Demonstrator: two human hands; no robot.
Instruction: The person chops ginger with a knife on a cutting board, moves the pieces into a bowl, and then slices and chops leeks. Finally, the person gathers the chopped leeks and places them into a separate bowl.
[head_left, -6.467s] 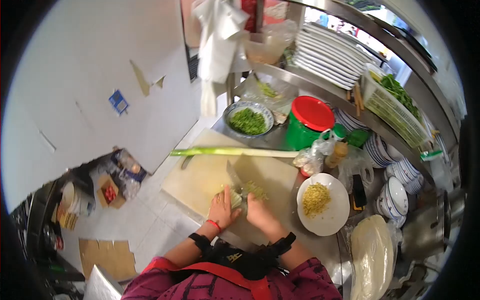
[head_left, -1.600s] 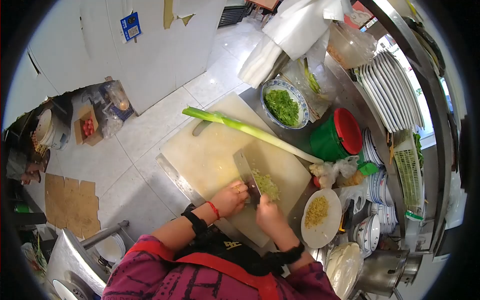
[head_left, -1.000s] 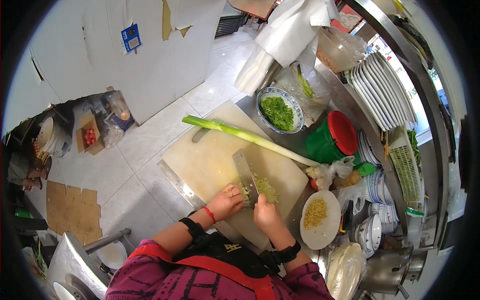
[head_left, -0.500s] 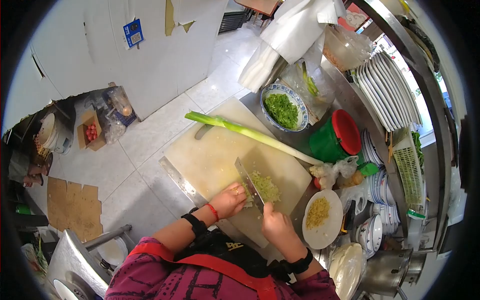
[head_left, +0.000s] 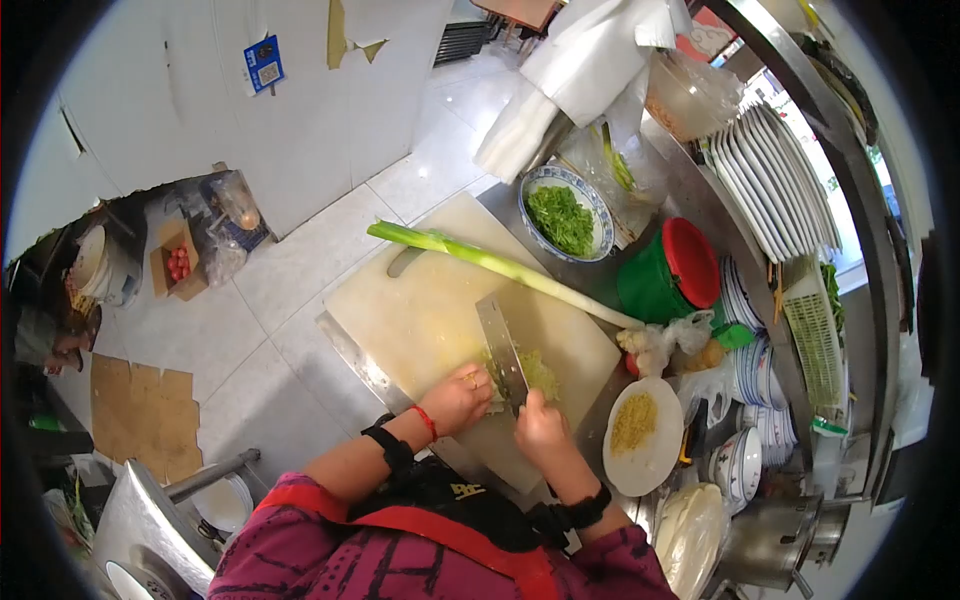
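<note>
A long green onion (head_left: pixel 505 268) lies across the far side of the white cutting board (head_left: pixel 385 320). My right hand (head_left: pixel 544 432) grips the handle of a cleaver (head_left: pixel 502 350), whose blade stands over a heap of finely chopped green onion (head_left: pixel 543 376). Left of the blade, my left hand (head_left: pixel 458 402) has its fingers curled down on pale green onion pieces at the board. Those fingers partly hide the pieces, close beside the cleaver. The blade covers part of the heap.
A patterned bowl of chopped greens (head_left: pixel 601 236) and a green bucket with a red lid (head_left: pixel 692 262) stand beyond the board. At right is an oval plate (head_left: pixel 658 462) with minced yellowish bits. Stacked bowls (head_left: pixel 752 370) and upright plates (head_left: pixel 770 185) line the shelf.
The cleaver has shifted slightly and its blade now shows a broader face, covering more of the chopped heap. My right hand moved a little left and toward me; my left hand stays nearly put.
</note>
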